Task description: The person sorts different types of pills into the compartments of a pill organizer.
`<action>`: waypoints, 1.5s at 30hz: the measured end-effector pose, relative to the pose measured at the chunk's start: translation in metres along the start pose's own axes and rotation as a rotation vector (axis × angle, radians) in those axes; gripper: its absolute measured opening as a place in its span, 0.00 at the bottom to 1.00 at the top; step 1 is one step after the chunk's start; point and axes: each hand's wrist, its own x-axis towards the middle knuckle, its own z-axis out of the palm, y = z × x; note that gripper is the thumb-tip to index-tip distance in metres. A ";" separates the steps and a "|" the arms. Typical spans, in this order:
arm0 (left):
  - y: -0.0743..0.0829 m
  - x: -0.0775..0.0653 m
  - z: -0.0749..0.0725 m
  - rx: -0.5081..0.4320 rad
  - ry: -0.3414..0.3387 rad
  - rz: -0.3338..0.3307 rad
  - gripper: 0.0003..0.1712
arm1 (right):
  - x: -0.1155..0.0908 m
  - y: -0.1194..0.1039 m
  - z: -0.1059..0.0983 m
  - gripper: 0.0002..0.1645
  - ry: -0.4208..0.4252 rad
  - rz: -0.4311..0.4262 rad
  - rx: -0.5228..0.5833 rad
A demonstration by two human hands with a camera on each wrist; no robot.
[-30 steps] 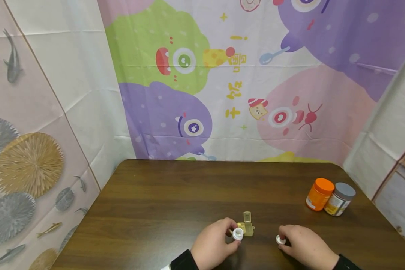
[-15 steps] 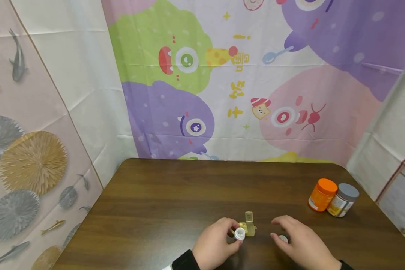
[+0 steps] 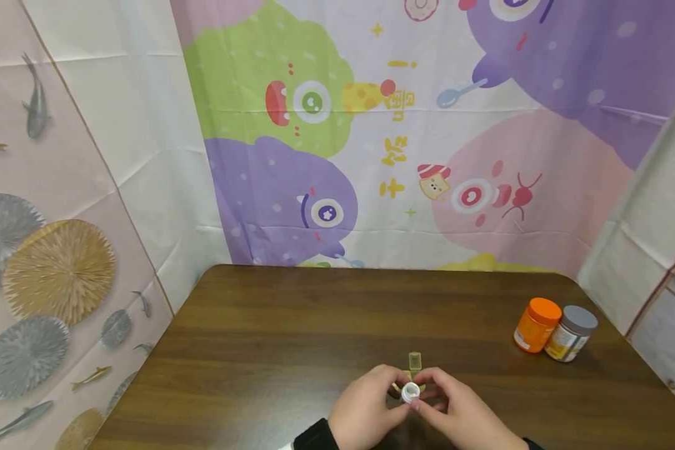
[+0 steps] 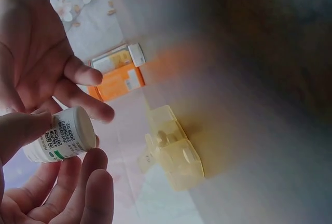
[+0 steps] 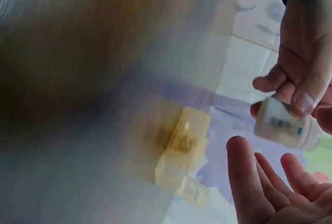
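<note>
My left hand [image 3: 362, 403] pinches a small white pill bottle [image 3: 410, 392] between thumb and fingers, its uncapped mouth facing up toward the head camera. From the other side comes my right hand [image 3: 464, 406], its thumb and index finger right at the bottle's mouth, its other fingers loosely extended in the right wrist view. Just beyond the bottle stands a translucent yellow pill box [image 4: 176, 151], one lid [image 3: 415, 360] raised. Small pale pieces show inside it in the right wrist view. In the head view both hands partly cover the box, and the white cap is hidden.
An orange jar [image 3: 537, 325] and a grey-lidded jar [image 3: 571, 334] stand side by side at the right of the brown wooden table [image 3: 292, 325]. Behind the table hangs a cartoon-printed cloth [image 3: 394, 237].
My right hand has let go of the white cap on the table and moved left to the bottle. The left hand, still holding the bottle, has shifted slightly right.
</note>
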 end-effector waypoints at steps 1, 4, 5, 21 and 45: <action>0.000 0.000 0.000 0.002 0.002 0.006 0.14 | 0.000 0.001 0.001 0.20 -0.002 -0.005 0.017; 0.001 0.000 0.000 0.008 -0.001 0.020 0.13 | 0.000 0.002 0.005 0.19 -0.001 -0.014 0.065; 0.002 0.000 0.000 0.009 -0.003 0.023 0.13 | 0.001 0.002 0.006 0.19 -0.001 -0.013 0.083; -0.001 0.003 -0.002 0.060 -0.031 0.099 0.22 | 0.002 0.002 0.005 0.16 0.125 0.025 0.091; -0.031 -0.006 -0.013 0.450 -0.121 -0.067 0.50 | 0.025 0.021 -0.016 0.14 0.212 0.077 -0.743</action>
